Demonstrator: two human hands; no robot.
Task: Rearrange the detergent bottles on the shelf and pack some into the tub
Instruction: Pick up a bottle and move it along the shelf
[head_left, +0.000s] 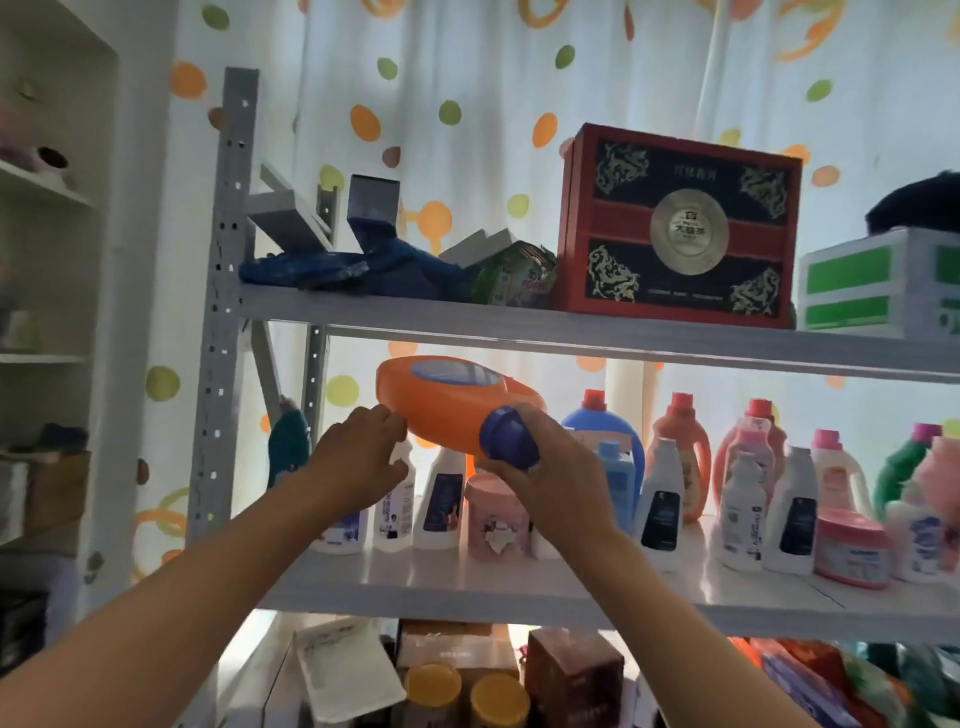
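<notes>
The right hand (550, 467) grips the blue ribbed cap (509, 439) of a smooth orange plastic bottle (452, 400). The bottle lies sideways above the middle shelf (519, 577), cap near, base far-left. The left hand's (358, 457) curled fingers touch its side. Upright white bottles (660, 499) stand behind.
</notes>
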